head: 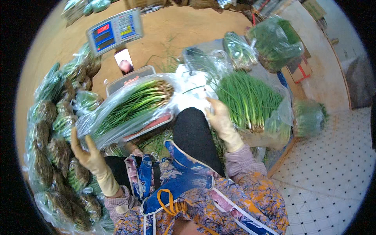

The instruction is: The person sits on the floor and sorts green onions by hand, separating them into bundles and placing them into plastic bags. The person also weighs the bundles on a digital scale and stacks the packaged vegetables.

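A clear plastic bag (88, 122) with a bundle of spring onions (135, 107) in it lies slanted across a scale platform (149, 124), roots towards the upper right. My left hand (91, 155), in a cream rubber glove, has its fingers spread at the bag's lower left end; whether it touches the film is unclear. My right hand (220, 120), gloved alike, is at the edge of a stack of white plastic bags (195, 85), thumb and fingers apart, with nothing seen in it. To its right, a loose pile of spring onions (248, 101) rests on plastic film.
A lit scale display (114, 31) stands beyond a phone (124, 61) and a grey tray (132, 77). Several bagged bundles (44, 138) crowd the left side. More bagged greens (276, 44) stand at the upper right, and another bag (310, 117) lies by the tiled floor (323, 170).
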Motion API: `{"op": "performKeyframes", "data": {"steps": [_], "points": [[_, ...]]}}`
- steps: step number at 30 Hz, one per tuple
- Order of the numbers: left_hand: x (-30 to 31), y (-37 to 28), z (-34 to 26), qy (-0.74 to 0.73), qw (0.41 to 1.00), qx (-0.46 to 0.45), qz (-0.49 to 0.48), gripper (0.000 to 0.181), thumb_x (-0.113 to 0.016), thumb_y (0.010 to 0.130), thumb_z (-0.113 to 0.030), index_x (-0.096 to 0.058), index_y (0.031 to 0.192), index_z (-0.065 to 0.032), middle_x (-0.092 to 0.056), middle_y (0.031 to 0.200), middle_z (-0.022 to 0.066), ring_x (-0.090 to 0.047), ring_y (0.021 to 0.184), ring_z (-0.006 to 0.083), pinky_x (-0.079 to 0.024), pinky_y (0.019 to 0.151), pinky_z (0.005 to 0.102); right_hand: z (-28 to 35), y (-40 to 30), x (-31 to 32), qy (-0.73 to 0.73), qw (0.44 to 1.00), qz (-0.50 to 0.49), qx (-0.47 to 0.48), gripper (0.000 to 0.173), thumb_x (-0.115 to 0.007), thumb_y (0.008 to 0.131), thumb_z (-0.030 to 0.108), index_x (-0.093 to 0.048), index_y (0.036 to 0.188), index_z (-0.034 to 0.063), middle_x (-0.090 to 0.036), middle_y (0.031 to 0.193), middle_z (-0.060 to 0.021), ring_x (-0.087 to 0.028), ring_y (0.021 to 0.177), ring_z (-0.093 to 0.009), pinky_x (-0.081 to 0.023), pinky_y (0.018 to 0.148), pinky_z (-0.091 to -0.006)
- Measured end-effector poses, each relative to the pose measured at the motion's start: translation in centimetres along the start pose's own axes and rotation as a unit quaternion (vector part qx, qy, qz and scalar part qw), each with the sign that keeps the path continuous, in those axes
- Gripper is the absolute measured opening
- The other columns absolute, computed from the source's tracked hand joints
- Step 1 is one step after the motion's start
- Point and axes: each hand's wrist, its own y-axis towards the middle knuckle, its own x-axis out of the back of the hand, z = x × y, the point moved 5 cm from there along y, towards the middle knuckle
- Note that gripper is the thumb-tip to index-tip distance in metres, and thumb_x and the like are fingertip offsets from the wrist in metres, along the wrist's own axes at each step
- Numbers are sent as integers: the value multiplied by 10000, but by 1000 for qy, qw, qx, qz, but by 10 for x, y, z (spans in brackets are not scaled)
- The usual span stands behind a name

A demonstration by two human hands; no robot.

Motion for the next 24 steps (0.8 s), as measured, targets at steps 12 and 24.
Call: {"op": "performKeyframes", "data": {"steps": [12, 24], "points": [[-224, -164, -190, -255, 810, -132, 511, 368, -606, 737, -49, -537, 1099, -48, -522, 1167, 151, -489, 1101, 292, -380, 932, 346, -301, -163, 127, -5, 860, -55, -507, 515, -593, 817, 277, -432, 1220, -2, -579, 1033, -152, -580, 841, -210, -477, 708, -328], [-293, -272, -209, -298, 592, 174, 729, 377, -525, 872, -254, -501, 1168, -21, -583, 1025, 102, -538, 921, 130, -437, 816, 273, -170, -174, 98, 454, 801, -242, -307, 355, -566, 852, 274, -494, 1094, 24, -609, 863, -66, -559, 714, -122, -454, 617, -236]]}}
